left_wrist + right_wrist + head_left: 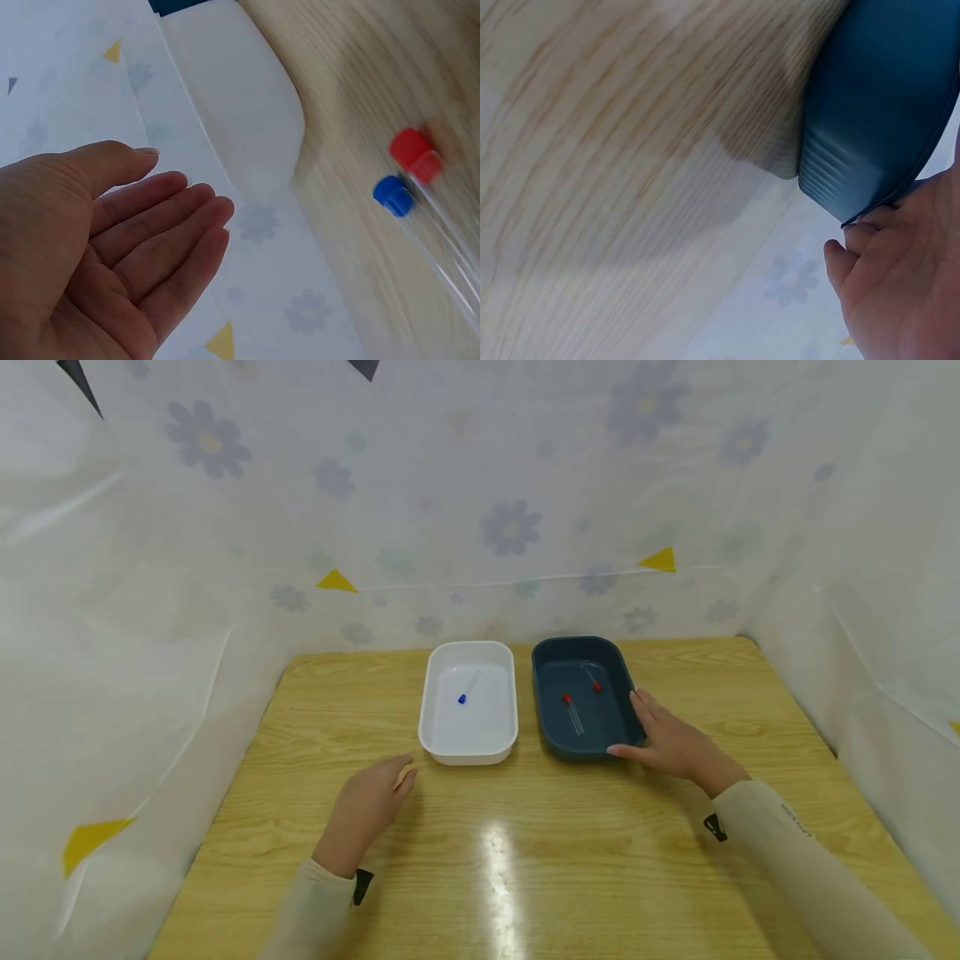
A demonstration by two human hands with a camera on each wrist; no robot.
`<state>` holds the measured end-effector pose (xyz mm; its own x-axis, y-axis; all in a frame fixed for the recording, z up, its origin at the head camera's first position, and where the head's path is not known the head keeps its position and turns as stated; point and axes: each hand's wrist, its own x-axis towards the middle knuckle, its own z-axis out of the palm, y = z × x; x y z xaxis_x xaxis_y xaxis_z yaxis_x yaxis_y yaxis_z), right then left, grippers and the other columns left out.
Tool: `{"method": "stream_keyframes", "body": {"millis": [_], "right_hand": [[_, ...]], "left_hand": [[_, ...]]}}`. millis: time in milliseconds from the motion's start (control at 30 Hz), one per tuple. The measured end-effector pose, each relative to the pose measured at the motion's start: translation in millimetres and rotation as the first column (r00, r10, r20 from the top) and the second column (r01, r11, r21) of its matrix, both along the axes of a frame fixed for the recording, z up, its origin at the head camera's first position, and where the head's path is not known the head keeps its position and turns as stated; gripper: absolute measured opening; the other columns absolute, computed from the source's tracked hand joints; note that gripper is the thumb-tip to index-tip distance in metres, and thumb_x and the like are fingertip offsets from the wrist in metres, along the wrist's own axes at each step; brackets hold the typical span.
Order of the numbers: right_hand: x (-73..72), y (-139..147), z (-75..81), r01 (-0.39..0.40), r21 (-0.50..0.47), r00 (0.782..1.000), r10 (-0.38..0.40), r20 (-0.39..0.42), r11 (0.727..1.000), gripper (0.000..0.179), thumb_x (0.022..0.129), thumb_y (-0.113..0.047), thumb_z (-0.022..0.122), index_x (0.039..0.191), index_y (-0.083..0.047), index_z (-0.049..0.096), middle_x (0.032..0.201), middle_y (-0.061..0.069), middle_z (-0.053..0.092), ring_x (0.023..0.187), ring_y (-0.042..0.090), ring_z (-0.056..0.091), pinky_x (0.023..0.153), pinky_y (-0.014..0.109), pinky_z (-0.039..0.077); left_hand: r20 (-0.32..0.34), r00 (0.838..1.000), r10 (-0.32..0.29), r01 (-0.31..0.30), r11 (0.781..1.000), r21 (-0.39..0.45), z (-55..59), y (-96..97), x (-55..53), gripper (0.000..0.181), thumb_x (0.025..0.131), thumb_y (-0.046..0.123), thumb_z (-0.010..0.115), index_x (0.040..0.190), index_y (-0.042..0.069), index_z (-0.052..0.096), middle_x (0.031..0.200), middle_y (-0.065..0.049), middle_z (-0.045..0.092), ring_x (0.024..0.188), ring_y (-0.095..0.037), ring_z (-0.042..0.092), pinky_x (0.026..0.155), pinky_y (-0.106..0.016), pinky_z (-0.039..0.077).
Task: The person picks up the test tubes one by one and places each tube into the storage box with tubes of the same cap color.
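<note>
My right hand (675, 745) is at the front right corner of a dark blue tray (542, 693), thumb on the front rim and fingers along the right side. Two red-capped clear tubes lie in this tray, one nearer the front (572, 714), the other farther back (595, 682). In the right wrist view the fingertips are partly hidden behind the rim. My left hand (367, 810) holds nothing, its fingers loosely bent, just left of the front of a white tray (471, 758). Inside the white tray lies a blue-capped tube (462, 698).
In the left wrist view, a red-capped tube (416, 154) and a blue-capped tube (395, 196) lie side by side on the wooden table (585, 860). Pale flowered sheeting (450, 485) hangs behind the table and along both sides.
</note>
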<state>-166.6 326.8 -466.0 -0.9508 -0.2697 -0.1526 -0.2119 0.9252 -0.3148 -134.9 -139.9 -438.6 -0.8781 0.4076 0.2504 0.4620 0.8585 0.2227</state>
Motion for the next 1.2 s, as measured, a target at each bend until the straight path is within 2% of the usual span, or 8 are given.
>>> {"method": "stream_keyframes", "body": {"millis": [67, 167, 333, 500, 700, 767, 933, 1200], "right_hand": [[0.7, -1, 1.0, -0.001, -0.006, 1.000, 0.001, -0.002, 1.000, 0.109, 0.080, -0.072, 0.048, 0.148, -0.004, -0.002, 0.154, 0.018, -0.004, 0.138, 0.039, 0.008, 0.104, 0.059, 0.019], [1.8, -1, 1.9, 0.002, -0.013, 1.000, -0.002, -0.002, 1.000, 0.109, 0.079, -0.071, 0.048, 0.149, -0.004, -0.002, 0.154, 0.018, -0.003, 0.138, 0.039, 0.008, 0.104, 0.058, 0.019], [1.5, -1, 1.4, 0.007, -0.020, 1.000, -0.007, 0.007, 1.000, 0.109, 0.079, -0.072, 0.049, 0.149, -0.005, -0.002, 0.154, 0.018, -0.004, 0.138, 0.038, 0.008, 0.104, 0.058, 0.018], [1.0, -1, -0.3, 0.008, -0.017, 1.000, -0.009, -0.001, 1.000, 0.109, 0.079, -0.072, 0.048, 0.149, -0.005, -0.003, 0.154, 0.018, -0.003, 0.138, 0.039, 0.009, 0.104, 0.059, 0.019], [1.5, -1, -0.2, 0.011, -0.020, 1.000, -0.011, -0.004, 1.000, 0.109, 0.079, -0.071, 0.049, 0.149, -0.005, -0.003, 0.154, 0.018, -0.003, 0.138, 0.039, 0.009, 0.103, 0.059, 0.020], [1.8, -1, 0.2, 0.012, -0.019, 1.000, -0.012, -0.001, 1.000, 0.109, 0.079, -0.071, 0.049, 0.149, -0.005, -0.003, 0.154, 0.018, -0.003, 0.138, 0.039, 0.009, 0.103, 0.059, 0.020], [1.9, -1, -0.2, 0.013, -0.015, 1.000, -0.013, 0.002, 1.000, 0.109, 0.080, -0.071, 0.048, 0.149, -0.006, -0.003, 0.154, 0.018, -0.004, 0.138, 0.039, 0.008, 0.103, 0.059, 0.019], [2.2, -1, -0.8, 0.011, -0.014, 1.000, -0.011, -0.001, 1.000, 0.108, 0.080, -0.072, 0.047, 0.149, -0.006, -0.003, 0.154, 0.017, -0.004, 0.139, 0.038, 0.007, 0.104, 0.058, 0.019]], "left_hand": [[0.007, 1.000, 0.010, -0.010, 1.000, 0.029, -2.8, -10.5, 1.4, 0.021, 0.089, 0.019, 0.064, 0.102, 0.003, 0.067, 0.093, -0.010, 0.069, 0.080, -0.022, 0.066, 0.066, -0.035, 0.053], [0.039, 0.999, 0.016, -0.019, 0.998, 0.066, -7.6, -25.4, 3.9, 0.015, 0.087, 0.015, 0.066, 0.096, 0.003, 0.066, 0.088, -0.008, 0.067, 0.076, -0.020, 0.065, 0.065, -0.034, 0.053], [0.146, 0.987, 0.063, -0.069, 0.997, 0.035, -13.3, -46.6, 7.4, 0.018, 0.086, 0.016, 0.068, 0.098, 0.003, 0.065, 0.091, -0.007, 0.066, 0.075, -0.018, 0.062, 0.064, -0.034, 0.051], [0.276, 0.955, 0.105, -0.096, 0.994, -0.044, -15.2, -58.9, 12.6, 0.019, 0.087, 0.020, 0.066, 0.098, 0.005, 0.065, 0.090, -0.005, 0.064, 0.074, -0.016, 0.060, 0.063, -0.033, 0.050], [0.419, 0.902, 0.106, -0.099, 0.994, -0.039, -22.7, -63.2, 19.3, 0.018, 0.088, 0.021, 0.064, 0.099, 0.006, 0.066, 0.094, -0.004, 0.065, 0.085, -0.021, 0.061, 0.074, -0.040, 0.050], [0.416, 0.904, 0.095, -0.090, 0.995, -0.031, -27.0, -64.1, 20.5, 0.018, 0.087, 0.019, 0.066, 0.099, 0.006, 0.066, 0.093, -0.004, 0.065, 0.085, -0.021, 0.061, 0.075, -0.039, 0.050], [0.350, 0.934, 0.070, -0.059, 0.997, -0.042, -36.6, -66.4, 24.6, 0.013, 0.083, 0.016, 0.071, 0.092, 0.008, 0.066, 0.082, 0.002, 0.060, 0.075, -0.013, 0.058, 0.069, -0.032, 0.050], [0.328, 0.943, 0.054, -0.049, 0.999, -0.024, -41.8, -66.1, 28.2, 0.008, 0.081, 0.012, 0.072, 0.084, 0.013, 0.065, 0.077, 0.005, 0.058, 0.071, -0.009, 0.056, 0.066, -0.030, 0.049]]}}
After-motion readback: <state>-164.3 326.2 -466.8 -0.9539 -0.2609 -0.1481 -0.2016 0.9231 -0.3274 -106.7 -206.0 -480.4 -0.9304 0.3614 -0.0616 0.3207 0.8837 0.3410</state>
